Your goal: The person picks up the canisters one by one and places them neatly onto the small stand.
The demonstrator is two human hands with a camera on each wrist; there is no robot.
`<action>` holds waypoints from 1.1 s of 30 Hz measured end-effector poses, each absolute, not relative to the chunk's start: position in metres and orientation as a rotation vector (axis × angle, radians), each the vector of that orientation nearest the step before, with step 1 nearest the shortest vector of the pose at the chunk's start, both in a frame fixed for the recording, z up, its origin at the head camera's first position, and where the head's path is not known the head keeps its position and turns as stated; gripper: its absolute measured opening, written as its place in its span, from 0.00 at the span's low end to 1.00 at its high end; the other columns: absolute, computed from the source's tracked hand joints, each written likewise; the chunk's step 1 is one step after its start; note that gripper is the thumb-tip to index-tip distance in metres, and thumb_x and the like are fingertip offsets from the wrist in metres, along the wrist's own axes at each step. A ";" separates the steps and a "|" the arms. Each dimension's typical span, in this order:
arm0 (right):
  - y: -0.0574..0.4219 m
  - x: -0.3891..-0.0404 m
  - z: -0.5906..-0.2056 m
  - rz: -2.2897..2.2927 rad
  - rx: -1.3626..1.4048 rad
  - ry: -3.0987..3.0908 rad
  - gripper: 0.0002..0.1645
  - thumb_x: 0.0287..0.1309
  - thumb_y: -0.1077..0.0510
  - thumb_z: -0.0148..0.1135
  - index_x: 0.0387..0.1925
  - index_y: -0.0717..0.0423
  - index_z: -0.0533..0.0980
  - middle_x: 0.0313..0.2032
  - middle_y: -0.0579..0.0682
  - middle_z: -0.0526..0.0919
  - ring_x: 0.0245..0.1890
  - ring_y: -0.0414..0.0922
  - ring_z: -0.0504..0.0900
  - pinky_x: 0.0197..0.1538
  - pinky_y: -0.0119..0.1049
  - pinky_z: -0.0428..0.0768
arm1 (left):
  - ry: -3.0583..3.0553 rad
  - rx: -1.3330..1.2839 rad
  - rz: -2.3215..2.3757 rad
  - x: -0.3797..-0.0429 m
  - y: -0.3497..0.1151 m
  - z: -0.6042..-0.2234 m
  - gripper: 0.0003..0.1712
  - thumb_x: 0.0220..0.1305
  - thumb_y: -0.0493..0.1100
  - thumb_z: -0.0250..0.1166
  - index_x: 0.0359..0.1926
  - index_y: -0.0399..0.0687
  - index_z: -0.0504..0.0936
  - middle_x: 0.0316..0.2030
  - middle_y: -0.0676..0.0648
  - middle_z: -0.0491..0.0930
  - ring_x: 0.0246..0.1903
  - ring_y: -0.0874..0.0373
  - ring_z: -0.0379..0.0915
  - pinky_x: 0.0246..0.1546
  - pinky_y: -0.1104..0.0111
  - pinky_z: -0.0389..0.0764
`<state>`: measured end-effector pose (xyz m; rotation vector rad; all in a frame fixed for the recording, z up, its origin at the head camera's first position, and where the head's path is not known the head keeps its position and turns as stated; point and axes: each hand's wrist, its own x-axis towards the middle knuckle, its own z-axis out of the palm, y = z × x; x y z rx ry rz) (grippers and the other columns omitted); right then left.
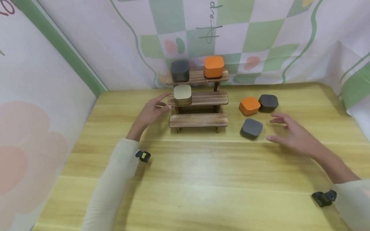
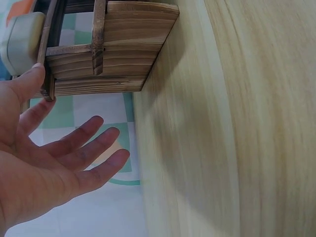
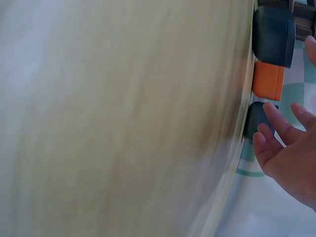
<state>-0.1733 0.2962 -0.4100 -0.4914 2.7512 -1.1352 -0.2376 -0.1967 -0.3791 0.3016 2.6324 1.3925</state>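
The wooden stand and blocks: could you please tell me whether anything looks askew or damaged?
No damage shows; on the table, the orange block and front grey block sit turned relative to the stand.

We look down on a light, wood-grained tabletop [image 1: 179,199] with rounded far corners and a soft, pale reflection [image 1: 199,168] near its middle. Behind it we note a white cloth backdrop [image 1: 199,19], printed with green checks and sideways lettering [image 1: 209,32]. At left, a white panel [image 1: 43,86] bears pale pink shapes [image 1: 24,123] and a green band [image 1: 57,45]; at right, we find white-and-green fabric [image 1: 358,85].
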 end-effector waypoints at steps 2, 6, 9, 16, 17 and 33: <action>0.291 -0.175 -0.410 -1.128 -0.525 2.733 0.53 0.55 0.60 0.75 0.73 0.67 0.53 0.61 0.71 0.69 0.62 0.66 0.65 0.67 0.48 0.62 | 2.633 0.297 1.394 -0.238 -0.197 -0.379 0.34 0.72 0.47 0.63 0.76 0.60 0.64 0.69 0.37 0.65 0.62 0.43 0.69 0.57 0.51 0.76; 0.283 -0.178 -0.412 -1.104 -0.563 2.713 0.57 0.52 0.57 0.77 0.73 0.68 0.52 0.59 0.75 0.69 0.61 0.71 0.65 0.61 0.72 0.59 | 2.635 0.293 1.397 -0.238 -0.197 -0.379 0.34 0.72 0.46 0.63 0.76 0.59 0.64 0.70 0.39 0.65 0.61 0.44 0.70 0.56 0.52 0.77; 0.278 -0.180 -0.413 -1.085 -0.585 2.724 0.58 0.50 0.55 0.79 0.73 0.68 0.53 0.57 0.75 0.71 0.60 0.72 0.66 0.59 0.74 0.60 | 2.634 0.296 1.403 -0.239 -0.197 -0.381 0.34 0.72 0.46 0.63 0.76 0.58 0.64 0.70 0.41 0.65 0.61 0.44 0.71 0.56 0.53 0.77; 0.271 -0.184 -0.418 -1.050 -0.612 2.730 0.59 0.46 0.53 0.81 0.71 0.71 0.56 0.59 0.77 0.70 0.60 0.72 0.64 0.62 0.74 0.54 | 2.640 0.297 1.389 -0.239 -0.198 -0.381 0.34 0.72 0.47 0.63 0.76 0.56 0.63 0.70 0.41 0.65 0.60 0.43 0.71 0.56 0.52 0.77; 0.270 -0.185 -0.418 -1.043 -0.613 2.733 0.59 0.46 0.53 0.81 0.70 0.72 0.57 0.59 0.76 0.70 0.60 0.71 0.64 0.62 0.74 0.55 | 2.641 0.297 1.390 -0.239 -0.198 -0.381 0.34 0.72 0.47 0.63 0.76 0.56 0.63 0.70 0.40 0.65 0.60 0.43 0.71 0.56 0.52 0.77; 0.249 -0.191 -0.413 -0.987 -0.586 2.787 0.44 0.55 0.49 0.75 0.64 0.69 0.66 0.58 0.68 0.72 0.59 0.67 0.66 0.57 0.65 0.65 | 2.641 0.285 1.379 -0.238 -0.197 -0.381 0.34 0.72 0.48 0.62 0.76 0.63 0.63 0.70 0.41 0.65 0.60 0.43 0.71 0.56 0.53 0.77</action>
